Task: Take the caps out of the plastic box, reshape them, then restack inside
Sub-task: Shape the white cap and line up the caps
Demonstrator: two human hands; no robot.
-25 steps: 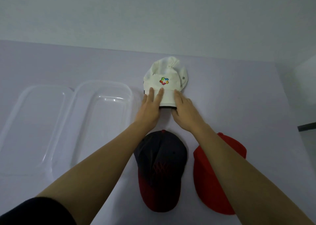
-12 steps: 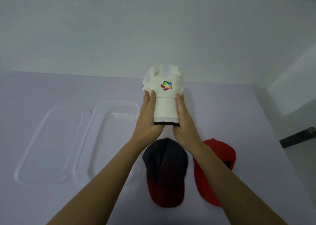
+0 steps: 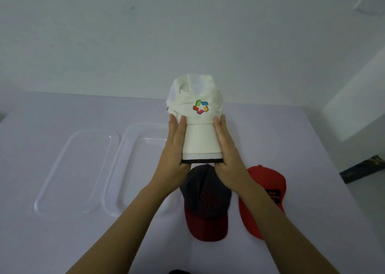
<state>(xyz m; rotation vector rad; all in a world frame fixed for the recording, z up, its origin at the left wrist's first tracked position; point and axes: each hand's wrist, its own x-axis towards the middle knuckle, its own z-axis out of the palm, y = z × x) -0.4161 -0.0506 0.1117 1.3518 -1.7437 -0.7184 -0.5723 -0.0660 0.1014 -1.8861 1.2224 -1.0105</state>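
A white cap (image 3: 198,123) with a coloured logo is held up above the table, brim toward me. My left hand (image 3: 174,152) presses the brim's left edge and my right hand (image 3: 228,155) presses its right edge, curving the brim between them. Under my hands a dark navy cap with a maroon brim (image 3: 206,207) lies on the table. A red cap (image 3: 264,192) with a dark patch lies to its right, partly hidden by my right forearm. The clear plastic box (image 3: 133,169) sits empty to the left of my left arm.
The box's clear lid (image 3: 77,171) lies flat left of the box. The pale table top (image 3: 312,152) ends at a white wall behind and at an edge on the right, where a dark floor object (image 3: 364,169) shows.
Both hands have lifted the white cap off the table and moved from its front to the sides of the brim, squeezing it inward. The camera has tilted up.
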